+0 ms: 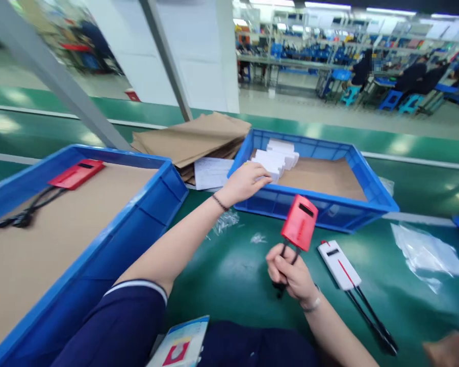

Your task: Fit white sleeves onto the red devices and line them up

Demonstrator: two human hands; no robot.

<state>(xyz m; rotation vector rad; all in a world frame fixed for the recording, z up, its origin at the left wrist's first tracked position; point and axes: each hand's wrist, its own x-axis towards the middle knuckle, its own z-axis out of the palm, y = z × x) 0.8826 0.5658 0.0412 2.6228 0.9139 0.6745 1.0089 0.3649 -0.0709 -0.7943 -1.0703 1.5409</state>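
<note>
My left hand [248,179] reaches over the near rim of a blue bin [290,198]. Its fingers are bent and close together on one of several white box-like pieces [285,153] stacked in the bin's left part; the thumb is hidden. My right hand [290,272] is closed around the black leads of a red handheld device [301,224] with a small dark display, held up above the green table in front of the bin. To the right of that hand lies a white device [340,265] with a red stripe and two black leads.
A larger blue bin [137,204] at left holds another red device [76,174] on cardboard. Brown cardboard sheets [199,135] and a white paper [213,173] lie between the bins. Clear plastic bags [430,252] are at right. Another person's blurred hand [451,349] shows at lower right.
</note>
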